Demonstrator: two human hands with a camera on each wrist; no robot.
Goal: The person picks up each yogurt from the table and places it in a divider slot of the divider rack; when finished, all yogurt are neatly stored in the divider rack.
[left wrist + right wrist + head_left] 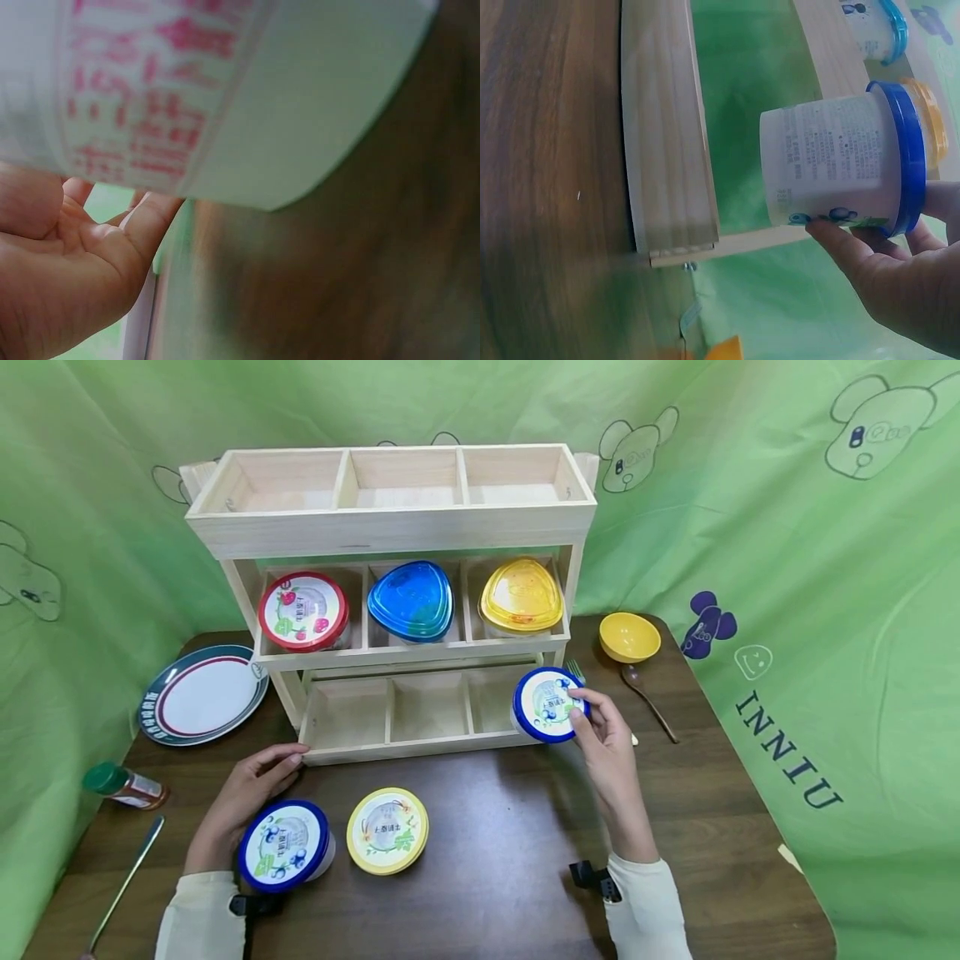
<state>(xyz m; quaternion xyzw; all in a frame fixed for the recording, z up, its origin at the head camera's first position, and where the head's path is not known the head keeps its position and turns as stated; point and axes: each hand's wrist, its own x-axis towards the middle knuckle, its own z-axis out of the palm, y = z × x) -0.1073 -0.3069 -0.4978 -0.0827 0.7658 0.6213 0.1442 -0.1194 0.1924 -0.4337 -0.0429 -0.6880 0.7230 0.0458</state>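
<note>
My right hand (609,756) grips a white tub with a blue lid and blueberry pictures (542,703), held tilted at the right end of the rack's bottom tier. In the right wrist view, the tub's printed side (832,161) faces the camera. Fingertips of my left hand (251,789) touch the left front corner of the wooden rack (420,752). Beside that forearm stands another blue-lidded tub (285,845); its white wall (315,97) fills much of the left wrist view. A yellow-lidded tub (387,832) is just to its right.
On the middle tier sit a red-lidded tub (303,612), a blue-lidded container (412,601) and a yellow-lidded one (522,595). A plate (206,693), spice jar (126,786) and long thin utensil (129,881) lie left. A yellow bowl (630,637) and wooden spoon (648,702) are right.
</note>
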